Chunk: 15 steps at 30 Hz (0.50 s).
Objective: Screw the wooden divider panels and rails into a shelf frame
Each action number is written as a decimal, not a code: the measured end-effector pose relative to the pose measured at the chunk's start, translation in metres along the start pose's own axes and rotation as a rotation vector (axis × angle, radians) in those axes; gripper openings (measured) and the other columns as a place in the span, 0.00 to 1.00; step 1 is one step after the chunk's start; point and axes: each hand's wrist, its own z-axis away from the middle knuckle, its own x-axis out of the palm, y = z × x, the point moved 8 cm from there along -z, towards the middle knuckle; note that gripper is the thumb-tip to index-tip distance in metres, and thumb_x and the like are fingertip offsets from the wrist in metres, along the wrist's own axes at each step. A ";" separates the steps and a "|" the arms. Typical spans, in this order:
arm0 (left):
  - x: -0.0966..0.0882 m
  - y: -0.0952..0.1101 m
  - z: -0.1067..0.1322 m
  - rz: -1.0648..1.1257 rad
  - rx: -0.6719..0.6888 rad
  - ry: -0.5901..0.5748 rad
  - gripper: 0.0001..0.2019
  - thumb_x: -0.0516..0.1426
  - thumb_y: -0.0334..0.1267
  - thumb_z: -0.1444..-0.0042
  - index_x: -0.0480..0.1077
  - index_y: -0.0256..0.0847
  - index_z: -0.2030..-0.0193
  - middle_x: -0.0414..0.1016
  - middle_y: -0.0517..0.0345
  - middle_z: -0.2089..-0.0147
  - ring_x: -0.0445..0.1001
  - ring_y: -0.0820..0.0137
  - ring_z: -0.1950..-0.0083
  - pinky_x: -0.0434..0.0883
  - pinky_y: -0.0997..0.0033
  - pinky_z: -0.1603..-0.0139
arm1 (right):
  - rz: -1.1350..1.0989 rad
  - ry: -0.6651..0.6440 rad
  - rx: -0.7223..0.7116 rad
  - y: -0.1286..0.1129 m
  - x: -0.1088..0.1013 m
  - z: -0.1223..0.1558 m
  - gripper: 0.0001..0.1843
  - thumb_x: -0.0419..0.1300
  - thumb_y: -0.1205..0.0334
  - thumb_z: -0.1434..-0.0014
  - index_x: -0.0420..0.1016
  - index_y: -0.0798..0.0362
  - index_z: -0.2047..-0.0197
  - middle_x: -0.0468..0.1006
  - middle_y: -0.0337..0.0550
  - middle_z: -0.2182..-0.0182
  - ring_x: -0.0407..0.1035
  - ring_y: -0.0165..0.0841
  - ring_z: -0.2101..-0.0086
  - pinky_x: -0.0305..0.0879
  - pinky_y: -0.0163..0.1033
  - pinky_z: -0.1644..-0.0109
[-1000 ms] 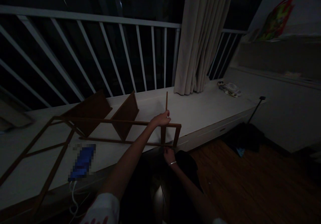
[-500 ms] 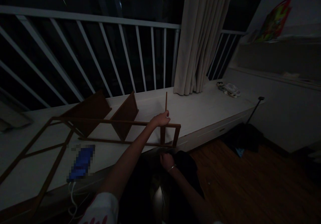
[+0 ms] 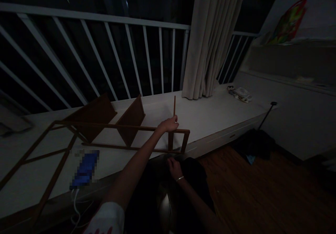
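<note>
A brown wooden shelf frame (image 3: 147, 128) lies on its side on the white window ledge, with two wider shelf boards (image 3: 131, 120) standing up across it. My left hand (image 3: 168, 124) reaches over the long rail near the frame's right end. Its fingers are closed on a narrow wooden board (image 3: 174, 105), seen nearly edge-on, whose far end sticks up beyond them. Lower down, in front of the ledge and over my dark-clothed lap, my right hand (image 3: 174, 167) has its fingers curled together. Whatever is inside them, if anything, is hidden in the dim light.
A blue, blurred-out object (image 3: 85, 169) with a white cable (image 3: 75, 206) lies on the ledge at left. White railings (image 3: 147, 57) and a beige curtain (image 3: 203, 45) stand behind. Bunched cloth (image 3: 241, 94) rests farther right. A dark heap (image 3: 253, 144) lies on the wooden floor (image 3: 252, 195).
My left hand stays on the narrow board and the shelf frame has not moved. My right hand has turned very slightly, its fingers still curled.
</note>
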 end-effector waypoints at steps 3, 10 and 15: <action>0.000 0.000 -0.001 -0.009 0.016 0.007 0.14 0.46 0.40 0.52 0.57 0.42 0.58 0.69 0.54 0.61 0.68 0.68 0.65 0.63 0.70 0.66 | -0.063 0.023 -0.062 -0.006 -0.002 0.004 0.16 0.40 0.60 0.40 0.67 0.54 0.67 0.72 0.43 0.73 0.67 0.29 0.70 0.58 0.31 0.65; 0.001 -0.001 -0.001 -0.011 0.008 -0.001 0.14 0.46 0.41 0.52 0.57 0.41 0.57 0.69 0.54 0.60 0.68 0.68 0.64 0.63 0.70 0.67 | 0.005 0.074 -0.107 -0.002 -0.004 0.006 0.14 0.41 0.63 0.41 0.67 0.55 0.66 0.71 0.45 0.72 0.66 0.30 0.69 0.58 0.32 0.64; 0.001 -0.001 -0.001 -0.013 0.003 0.002 0.14 0.46 0.41 0.52 0.57 0.41 0.58 0.69 0.53 0.61 0.68 0.67 0.65 0.63 0.70 0.68 | 0.065 0.057 -0.129 -0.003 -0.001 0.006 0.14 0.41 0.64 0.41 0.67 0.55 0.65 0.71 0.46 0.70 0.65 0.31 0.67 0.58 0.33 0.62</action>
